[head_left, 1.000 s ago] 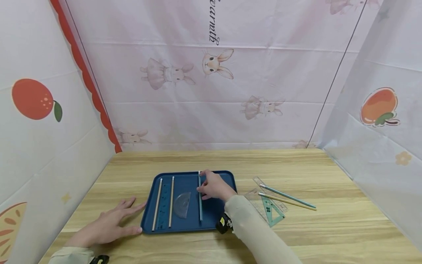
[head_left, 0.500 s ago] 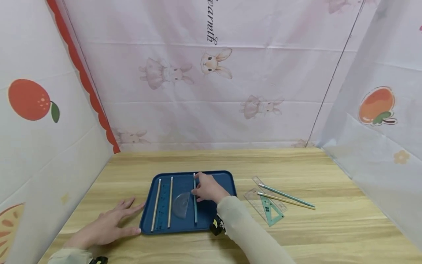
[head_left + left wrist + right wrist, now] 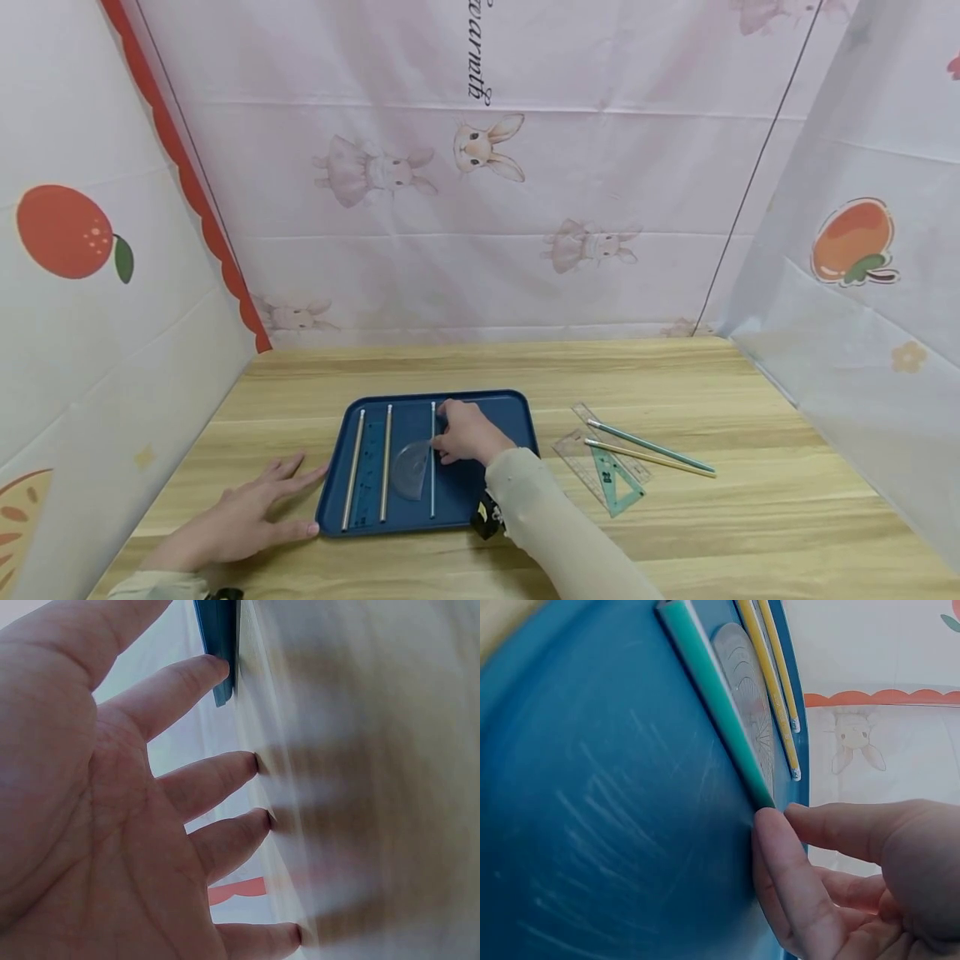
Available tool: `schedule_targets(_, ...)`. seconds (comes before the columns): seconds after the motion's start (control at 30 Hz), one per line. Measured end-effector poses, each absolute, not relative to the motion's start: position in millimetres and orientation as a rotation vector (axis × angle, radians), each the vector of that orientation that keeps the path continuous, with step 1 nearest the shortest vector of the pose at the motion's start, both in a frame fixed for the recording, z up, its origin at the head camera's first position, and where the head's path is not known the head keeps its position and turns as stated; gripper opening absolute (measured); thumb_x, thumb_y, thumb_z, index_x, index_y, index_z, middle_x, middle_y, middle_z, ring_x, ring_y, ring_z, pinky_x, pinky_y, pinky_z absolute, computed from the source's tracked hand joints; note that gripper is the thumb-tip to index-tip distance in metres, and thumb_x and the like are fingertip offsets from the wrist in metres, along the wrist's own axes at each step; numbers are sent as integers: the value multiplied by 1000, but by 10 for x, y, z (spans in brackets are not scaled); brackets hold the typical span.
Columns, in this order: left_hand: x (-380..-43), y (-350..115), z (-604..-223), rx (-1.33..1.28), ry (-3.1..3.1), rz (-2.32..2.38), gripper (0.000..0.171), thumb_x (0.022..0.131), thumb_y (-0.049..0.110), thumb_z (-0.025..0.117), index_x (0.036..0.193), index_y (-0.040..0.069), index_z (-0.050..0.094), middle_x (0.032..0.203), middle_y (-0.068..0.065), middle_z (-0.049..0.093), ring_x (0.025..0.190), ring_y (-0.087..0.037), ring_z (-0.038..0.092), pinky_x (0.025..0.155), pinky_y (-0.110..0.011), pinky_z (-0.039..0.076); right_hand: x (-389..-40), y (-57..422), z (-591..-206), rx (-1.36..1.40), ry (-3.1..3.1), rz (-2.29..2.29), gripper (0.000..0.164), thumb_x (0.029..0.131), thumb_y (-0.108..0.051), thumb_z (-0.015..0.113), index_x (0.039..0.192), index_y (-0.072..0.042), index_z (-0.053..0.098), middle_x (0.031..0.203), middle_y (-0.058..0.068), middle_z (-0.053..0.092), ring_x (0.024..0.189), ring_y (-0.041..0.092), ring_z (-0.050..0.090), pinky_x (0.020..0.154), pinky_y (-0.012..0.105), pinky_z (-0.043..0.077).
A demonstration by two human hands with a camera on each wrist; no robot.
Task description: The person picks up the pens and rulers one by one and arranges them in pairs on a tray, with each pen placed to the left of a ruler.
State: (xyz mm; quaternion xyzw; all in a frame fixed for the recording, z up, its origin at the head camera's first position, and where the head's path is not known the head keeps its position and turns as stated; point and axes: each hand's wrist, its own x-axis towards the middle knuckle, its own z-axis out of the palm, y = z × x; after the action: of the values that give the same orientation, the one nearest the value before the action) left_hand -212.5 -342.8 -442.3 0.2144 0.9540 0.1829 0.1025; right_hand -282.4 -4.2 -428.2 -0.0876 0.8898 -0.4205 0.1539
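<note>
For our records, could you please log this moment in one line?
right hand: pinches green pencil | left hand: at tray edge | protractor: beside pencil

This is a small, screened-off work nook, the wider room hidden, as shown by the wood-grain counter (image 3: pixel 675 533) enclosed on three sides by creased sheets (image 3: pixel 427 279) printed with rabbits (image 3: pixel 363 171), fruit (image 3: pixel 63 232) and curly lettering (image 3: pixel 477 54).

Left hand (image 3: pixel 243 512): its fingers were spread, palm down.
Right hand (image 3: pixel 471 433): its fingers were bent, pinching.
</note>
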Motion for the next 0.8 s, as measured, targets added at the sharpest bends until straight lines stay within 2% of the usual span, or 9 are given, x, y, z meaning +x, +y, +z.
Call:
schedule_targets(0.3,-2122,-3428,-4420,638,2817,547,80,96,58,74,162,21,50,169,-36,31,149,-73,26,86,-102,23,-2851,-41,-4290,-223,2535,-1201,59,103,-9,72,157,-1,48,93,9,69,74,17,73,71,31,65)
schedule_targets(0.8,-2113,-3434,-4419,638,2819,537,80,95,60,74,162,21,50,169,-37,31,149,-73,26,87,-102,23,-2829,-37,-4265,-237,2522,-1230,60,102,-7,74,156,2,49,94,13,71,76,20,75,71,33,66)
